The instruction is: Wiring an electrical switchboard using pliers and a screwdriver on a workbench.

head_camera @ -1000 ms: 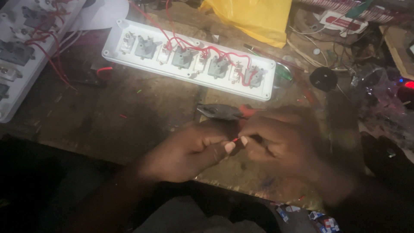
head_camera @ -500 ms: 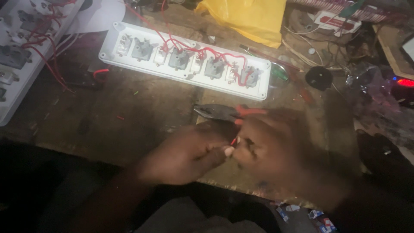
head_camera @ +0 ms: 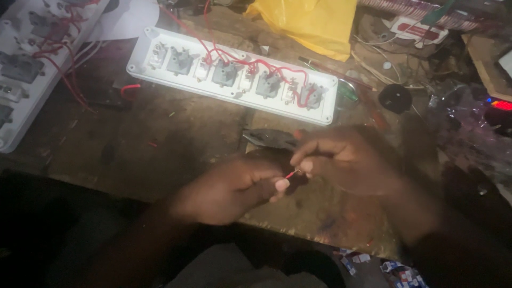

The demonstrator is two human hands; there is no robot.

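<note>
Two hands meet over the near edge of the counter [head_camera: 176, 133], and between them I see one short red wire [head_camera: 291, 173]. My left hand [head_camera: 229, 186] is curled nearly closed, thumb and fingertips pressed together around the wire's near end. My right hand [head_camera: 346, 160] is likewise drawn in, its thumb and forefinger pinching the far tip of the same wire, where a bare bit of metal glints; the other fingers fold loosely under. The wire is held just above the counter, between the two hands, which almost touch.

Just behind the hands lies one pair of pliers [head_camera: 269, 138] with dark jaws and a reddish grip, flat on the counter and partly hidden by the right hand.

Farther back I count one long white socket strip [head_camera: 234, 74] lying open, slanting across the counter. Inside it I make out about eight fittings in a row, linked by looping red wiring. A second white panel [head_camera: 32, 64] of the same kind sits at the far left edge, cut off by the frame, also strung with red wiring. One short loose red piece [head_camera: 129, 88] lies on the counter between the two panels.

Beyond the strip there is one yellow plastic bag [head_camera: 314, 24], and to the right one small round black part [head_camera: 394, 97] amid a tangle of thin wires I cannot count.
</note>
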